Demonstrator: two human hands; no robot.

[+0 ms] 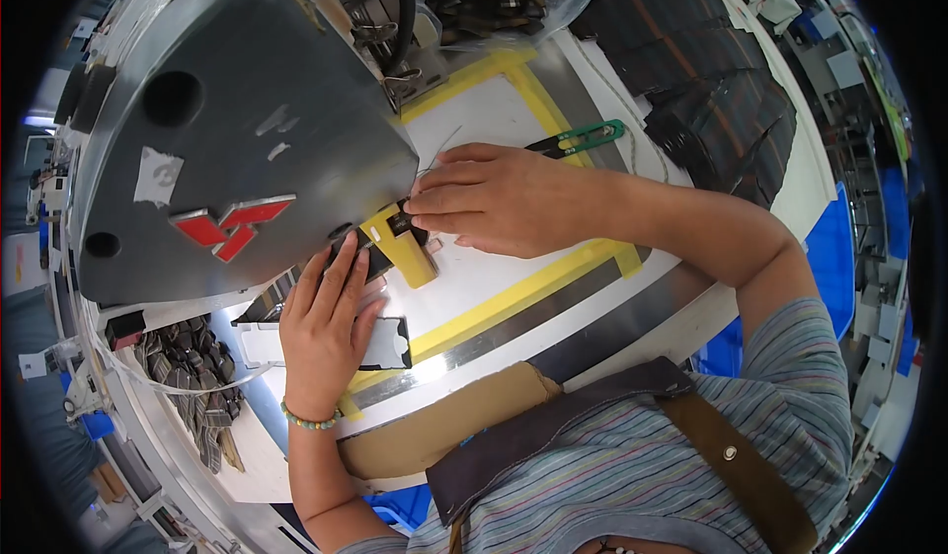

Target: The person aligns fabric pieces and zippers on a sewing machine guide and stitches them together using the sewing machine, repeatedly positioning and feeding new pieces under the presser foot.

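My left hand [331, 319] lies flat with its fingers stretched out on a dark striped piece of fabric [269, 302] beside the sewing machine head [247, 149]. My right hand [509, 201] reaches in from the other side, its fingers extended and slightly apart, with the tips at the yellow piece [403, 250] near the machine's working spot. Part of the fabric is hidden under the hands and the machine head. A loose thread [446, 147] rises by my right fingers. Green-handled thread snips [591, 136] lie just beyond my right wrist.
Yellow tape [494, 302] frames the white work surface. Dark striped fabric pieces [701, 70] are stacked at the far right. A bunch of striped pieces [193, 376] hangs at the left. A plastic bag of fabric [494, 1] stands behind. A white plate [385, 345] lies by my left hand.
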